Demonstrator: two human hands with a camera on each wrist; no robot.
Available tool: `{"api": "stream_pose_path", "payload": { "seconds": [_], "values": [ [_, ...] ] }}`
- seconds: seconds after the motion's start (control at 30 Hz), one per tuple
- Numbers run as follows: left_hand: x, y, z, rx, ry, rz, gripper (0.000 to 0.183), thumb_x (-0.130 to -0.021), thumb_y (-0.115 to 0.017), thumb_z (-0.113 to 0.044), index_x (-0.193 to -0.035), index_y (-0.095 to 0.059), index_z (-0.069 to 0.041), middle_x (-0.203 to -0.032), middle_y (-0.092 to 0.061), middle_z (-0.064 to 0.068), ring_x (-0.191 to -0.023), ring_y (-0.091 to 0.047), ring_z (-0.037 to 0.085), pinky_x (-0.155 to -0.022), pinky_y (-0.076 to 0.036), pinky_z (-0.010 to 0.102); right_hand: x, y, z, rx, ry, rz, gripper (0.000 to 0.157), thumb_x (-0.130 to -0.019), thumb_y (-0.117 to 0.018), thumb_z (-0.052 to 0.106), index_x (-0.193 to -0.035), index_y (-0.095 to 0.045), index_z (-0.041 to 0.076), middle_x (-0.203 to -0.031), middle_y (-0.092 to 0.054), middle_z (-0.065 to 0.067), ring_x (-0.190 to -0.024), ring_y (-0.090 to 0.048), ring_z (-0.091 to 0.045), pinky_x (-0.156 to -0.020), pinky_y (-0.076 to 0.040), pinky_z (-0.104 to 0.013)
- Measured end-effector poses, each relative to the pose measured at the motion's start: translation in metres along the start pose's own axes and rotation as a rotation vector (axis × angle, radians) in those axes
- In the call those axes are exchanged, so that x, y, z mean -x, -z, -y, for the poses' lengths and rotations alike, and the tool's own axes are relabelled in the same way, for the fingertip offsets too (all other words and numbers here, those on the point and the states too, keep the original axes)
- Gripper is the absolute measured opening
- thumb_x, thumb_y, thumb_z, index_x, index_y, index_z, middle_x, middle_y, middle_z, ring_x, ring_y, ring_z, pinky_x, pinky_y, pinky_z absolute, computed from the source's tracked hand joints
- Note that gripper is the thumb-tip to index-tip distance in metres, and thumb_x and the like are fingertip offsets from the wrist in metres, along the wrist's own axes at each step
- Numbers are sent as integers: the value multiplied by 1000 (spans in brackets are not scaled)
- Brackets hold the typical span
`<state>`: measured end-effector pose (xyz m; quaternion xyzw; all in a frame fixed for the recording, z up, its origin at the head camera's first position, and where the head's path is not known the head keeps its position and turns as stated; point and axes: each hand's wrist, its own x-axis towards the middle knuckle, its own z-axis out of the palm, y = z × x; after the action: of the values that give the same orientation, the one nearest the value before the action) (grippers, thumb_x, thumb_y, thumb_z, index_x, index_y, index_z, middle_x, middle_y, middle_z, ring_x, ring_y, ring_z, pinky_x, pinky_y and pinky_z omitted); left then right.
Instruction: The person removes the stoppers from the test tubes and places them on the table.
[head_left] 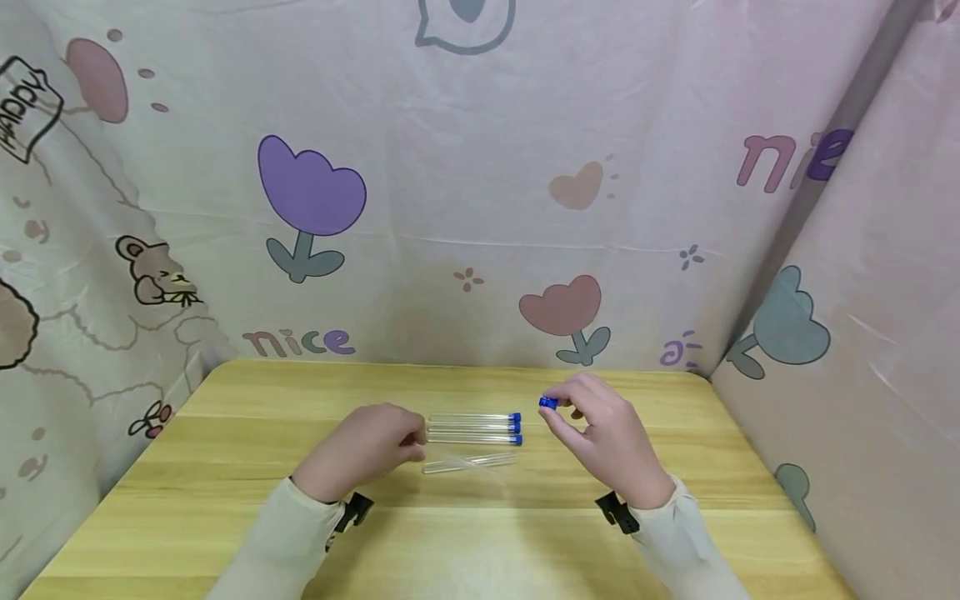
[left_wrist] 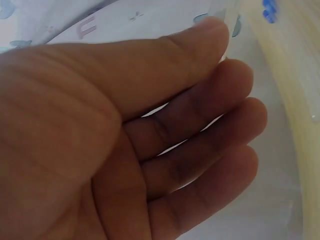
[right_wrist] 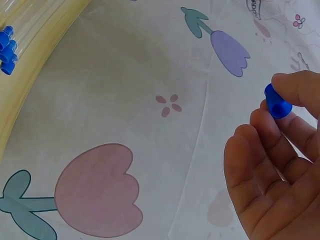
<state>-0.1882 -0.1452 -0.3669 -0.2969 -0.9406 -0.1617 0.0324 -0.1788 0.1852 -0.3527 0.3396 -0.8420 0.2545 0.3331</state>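
Observation:
Between thumb and fingertip my right hand [head_left: 603, 433] pinches a small blue cap [right_wrist: 278, 102], held up right of the tubes. The cap's hollow end shows in the right wrist view. My left hand [head_left: 367, 446] is at the tubes' left end; its thumb and index finger pinch a clear test tube [left_wrist: 231, 17], mostly out of that view and faint in the head view. Several clear test tubes with blue caps [head_left: 516, 428] lie side by side on the table, caps to the right. Nearer me, uncapped clear tubes [head_left: 468, 463] lie at a slight slant.
A light wood-grain table [head_left: 480, 550] lies under both hands. Behind it and along both sides hangs a pale printed cloth [head_left: 420, 292] with flowers and lettering. Each wrist carries a small black camera mount [head_left: 618, 512].

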Motion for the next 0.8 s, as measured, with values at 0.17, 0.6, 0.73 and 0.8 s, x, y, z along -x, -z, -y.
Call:
{"api": "stream_pose_path", "payload": {
  "seconds": [0.17, 0.6, 0.73, 0.8],
  "values": [
    [-4, -8, 0, 30, 16, 27, 23, -90, -82, -19, -76, -64, -24, -71, -56, -17, -59, -45, 2, -60, -43, 25, 1, 1, 0, 6, -8, 1, 15, -89, -82, 11, -102, -74, 13, -98, -68, 9, -79, -56, -3, -65, -56, -27],
    [-10, -40, -1, -15, 86, 67, 35, -78, -83, -10, -63, -53, -21, -61, -47, -12, -57, -42, 7, -56, -38, 27, -1, 4, 1, 4, 6, -14, 17, -87, -82, 10, -101, -73, 16, -95, -66, 12, -80, -57, -3, -67, -53, -22],
    [-12, -52, -2, -13, 40, 54, 33, -78, -82, -9, -64, -54, -20, -61, -49, -12, -56, -42, 6, -55, -40, 27, 0, 5, 1, -3, 2, -15, 17, -87, -82, 10, -100, -73, 17, -93, -64, 14, -82, -58, -2, -67, -54, -23],
    [-12, -56, -2, -7, 44, 41, 30, -80, -83, -10, -67, -57, -19, -64, -52, -12, -57, -44, 5, -56, -43, 28, -1, 5, 1, -7, 2, -13, 17, -87, -82, 10, -100, -73, 17, -92, -64, 13, -81, -58, -2, -67, -55, -25]
  ]
}}
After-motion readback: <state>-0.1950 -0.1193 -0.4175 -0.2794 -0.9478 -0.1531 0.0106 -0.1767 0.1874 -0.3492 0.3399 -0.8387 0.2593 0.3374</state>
